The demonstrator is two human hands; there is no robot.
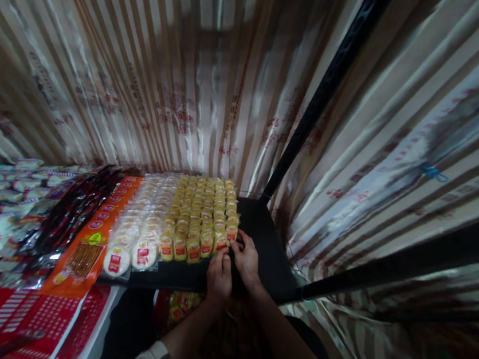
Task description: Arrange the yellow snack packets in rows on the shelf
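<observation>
Evidently both hands are at the front edge of a black flat shelf (268, 245), where small yellow cakes in clear plastic wrappers with red-and-white labels (199, 221) stand in tight rows. The left hand (219, 275) has its fingers bent, tips at the front packets; the right hand (245, 258) touches the packet at the right-hand front corner. Whether either grips one, I cannot tell. Beside the cakes, transparent packs hold round white crackers (146, 248), then come flat orange plastic packets picturing brown sticks (86, 252). Lower left is a red perforated plastic basket (24, 342). Below the shelf, more yellow packets (182, 305) lie in shadow, their container unclear.
</observation>
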